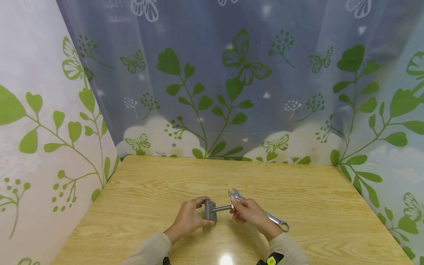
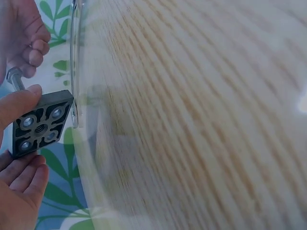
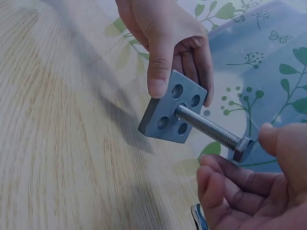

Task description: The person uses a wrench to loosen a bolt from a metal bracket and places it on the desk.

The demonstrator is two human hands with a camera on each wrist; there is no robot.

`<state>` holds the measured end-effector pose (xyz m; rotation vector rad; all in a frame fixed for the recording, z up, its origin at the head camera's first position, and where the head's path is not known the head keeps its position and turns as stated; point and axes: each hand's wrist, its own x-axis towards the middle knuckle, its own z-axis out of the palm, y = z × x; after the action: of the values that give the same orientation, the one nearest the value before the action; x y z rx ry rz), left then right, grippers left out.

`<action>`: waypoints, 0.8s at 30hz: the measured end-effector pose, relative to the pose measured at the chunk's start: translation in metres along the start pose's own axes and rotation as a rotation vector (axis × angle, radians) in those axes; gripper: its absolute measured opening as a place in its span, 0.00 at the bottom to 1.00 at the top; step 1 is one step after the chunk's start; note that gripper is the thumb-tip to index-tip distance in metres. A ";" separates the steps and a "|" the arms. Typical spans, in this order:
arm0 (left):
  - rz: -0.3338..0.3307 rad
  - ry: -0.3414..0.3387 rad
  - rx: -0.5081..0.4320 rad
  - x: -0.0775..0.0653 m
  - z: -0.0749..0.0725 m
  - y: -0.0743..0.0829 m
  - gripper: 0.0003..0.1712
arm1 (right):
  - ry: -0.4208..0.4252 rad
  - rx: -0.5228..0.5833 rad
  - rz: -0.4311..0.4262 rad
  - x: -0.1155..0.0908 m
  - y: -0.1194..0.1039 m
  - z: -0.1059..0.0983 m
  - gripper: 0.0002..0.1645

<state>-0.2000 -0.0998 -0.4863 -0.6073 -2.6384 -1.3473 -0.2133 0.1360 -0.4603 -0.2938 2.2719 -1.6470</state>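
Note:
My left hand [image 1: 189, 217] grips a square grey metal plate [image 1: 210, 211] by its edges, thumb on one side and fingers opposite. Four holes surround the centre of the plate's face in the right wrist view; its other face [image 2: 41, 128] is dark and recessed. From the centre projects a threaded hex bolt [image 3: 208, 127], its shank in the plate. Curled fingers of my right hand [image 1: 250, 214] lie around the bolt head [image 3: 243, 149]; the thumb appears slightly apart from it in the right wrist view.
A combination wrench [image 1: 274, 219] lies on the wooden table [image 1: 159, 184], partly under my right hand, open end away and ring end nearer. Curtains [image 1: 205, 110] printed with leaves and butterflies hang behind the table and along both sides.

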 end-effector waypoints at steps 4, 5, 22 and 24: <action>-0.004 -0.007 0.019 0.001 0.000 0.001 0.42 | 0.008 -0.018 0.017 0.001 0.000 0.001 0.33; -0.006 -0.008 0.022 0.001 0.000 0.001 0.42 | 0.006 -0.024 0.014 0.001 -0.001 0.000 0.32; -0.023 -0.038 0.012 0.001 -0.001 0.001 0.42 | 0.010 -0.264 -0.151 0.001 0.002 -0.001 0.19; -0.028 -0.045 0.013 0.001 -0.002 0.001 0.42 | 0.025 -0.307 -0.182 0.001 0.002 -0.001 0.18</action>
<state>-0.2006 -0.1004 -0.4841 -0.6090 -2.6983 -1.3385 -0.2147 0.1373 -0.4622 -0.5698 2.5818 -1.3811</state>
